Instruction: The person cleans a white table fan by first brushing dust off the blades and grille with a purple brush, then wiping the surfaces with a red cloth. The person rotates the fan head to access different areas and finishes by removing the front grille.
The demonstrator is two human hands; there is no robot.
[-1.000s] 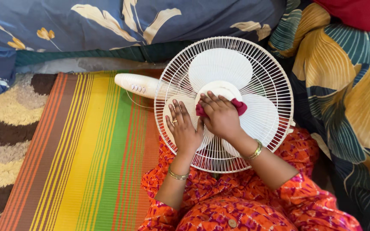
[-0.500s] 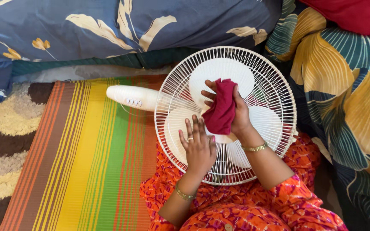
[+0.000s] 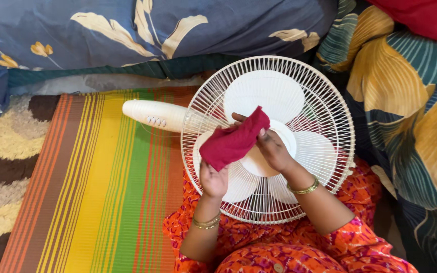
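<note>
Between my left hand (image 3: 213, 179) and right hand (image 3: 274, 149), both gripping, I stretch the red cloth (image 3: 232, 139) above the white fan grille (image 3: 324, 101), readying another wipe.

The red cloth (image 3: 232, 142) looked soft and matt; the white fan (image 3: 267, 139) beneath it was smooth, slightly glossy plastic.

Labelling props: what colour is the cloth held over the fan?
Dark red cloth, plain, held by both hands above the white fan; head view.

A striped mat (image 3: 97, 192) in orange, yellow and green covers the floor, overlapping a shaggy brown-and-cream rug (image 3: 1, 151) at the left. A white fan (image 3: 284, 86) lies on the mat's right part, its stem (image 3: 153, 114) pointing left.
</note>
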